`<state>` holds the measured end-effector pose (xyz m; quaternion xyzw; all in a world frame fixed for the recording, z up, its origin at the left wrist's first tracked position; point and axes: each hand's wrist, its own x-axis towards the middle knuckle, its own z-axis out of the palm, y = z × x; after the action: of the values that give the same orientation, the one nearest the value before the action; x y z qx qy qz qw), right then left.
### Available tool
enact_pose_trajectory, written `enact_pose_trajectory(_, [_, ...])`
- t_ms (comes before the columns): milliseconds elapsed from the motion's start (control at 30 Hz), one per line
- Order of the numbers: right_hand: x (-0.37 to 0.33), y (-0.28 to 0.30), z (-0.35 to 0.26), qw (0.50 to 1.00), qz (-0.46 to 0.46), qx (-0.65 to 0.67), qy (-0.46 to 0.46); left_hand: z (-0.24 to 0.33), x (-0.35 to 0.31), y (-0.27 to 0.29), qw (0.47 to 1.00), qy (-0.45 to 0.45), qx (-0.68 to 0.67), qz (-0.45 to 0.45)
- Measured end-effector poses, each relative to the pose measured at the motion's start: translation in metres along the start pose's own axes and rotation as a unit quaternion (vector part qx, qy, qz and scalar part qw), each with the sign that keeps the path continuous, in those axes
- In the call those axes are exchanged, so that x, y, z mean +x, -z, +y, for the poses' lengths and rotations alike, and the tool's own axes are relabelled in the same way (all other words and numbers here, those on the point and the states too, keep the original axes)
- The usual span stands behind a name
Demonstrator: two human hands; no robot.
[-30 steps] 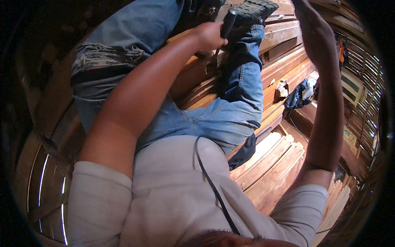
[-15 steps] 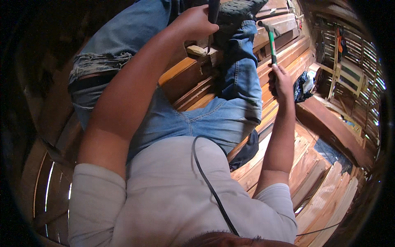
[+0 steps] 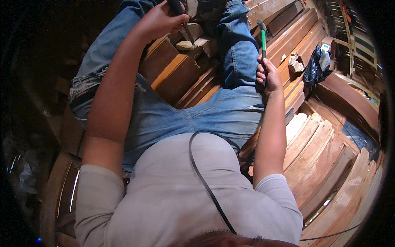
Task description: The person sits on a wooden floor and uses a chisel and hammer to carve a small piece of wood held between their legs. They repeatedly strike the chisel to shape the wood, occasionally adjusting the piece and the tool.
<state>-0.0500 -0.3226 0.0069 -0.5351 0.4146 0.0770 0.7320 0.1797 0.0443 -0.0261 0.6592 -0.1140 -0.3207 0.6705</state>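
Observation:
At the top of the view, my left hand (image 3: 160,21) is closed around the dark handle of a chisel (image 3: 187,33). Its narrow metal blade points down toward a light-coloured broken piece of wood (image 3: 185,45) between my legs. Off to the right, my right hand (image 3: 269,76) grips the black lower handle of a hammer (image 3: 263,41) with a green shaft. The hammer is held upright, its metal head well apart from the chisel. Beneath both tools lie long brown wooden beams (image 3: 175,78). The top of the chisel's handle is cut off by the picture's edge.
My legs in blue jeans (image 3: 234,53) straddle the beams. A black plastic bag (image 3: 317,66) and a rough pale chunk (image 3: 295,64) are on the right. Pale boards (image 3: 312,152) line the lower right. A dark cable (image 3: 205,181) runs over my shirt.
The whole view has shifted. My left hand and the chisel appear further left, baring more of the broken wood. The hammer has moved slightly left and stands straighter.

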Motion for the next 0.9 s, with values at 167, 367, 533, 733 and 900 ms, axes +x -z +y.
enact_pose_trajectory(167, [0.001,0.000,-0.002,1.000,-0.009,0.014,-0.004,-0.002,-0.001,-0.005,0.999,-0.009,0.043,-0.016])
enact_pose_trajectory(367, [0.001,0.005,-0.002,0.999,-0.008,0.030,-0.007,-0.005,0.002,-0.010,0.997,-0.020,0.074,-0.030])
enact_pose_trajectory(533, [0.002,0.003,-0.003,1.000,-0.002,-0.004,-0.006,-0.003,0.001,-0.013,0.993,-0.034,0.109,-0.030])
enact_pose_trajectory(733, [-0.001,-0.017,-0.009,0.987,0.032,-0.152,0.036,-0.012,0.008,-0.009,0.991,-0.049,0.119,-0.031])
enact_pose_trajectory(900, [-0.026,-0.071,-0.071,0.941,0.004,-0.316,0.122,-0.028,0.016,-0.006,0.988,-0.066,0.133,-0.032])
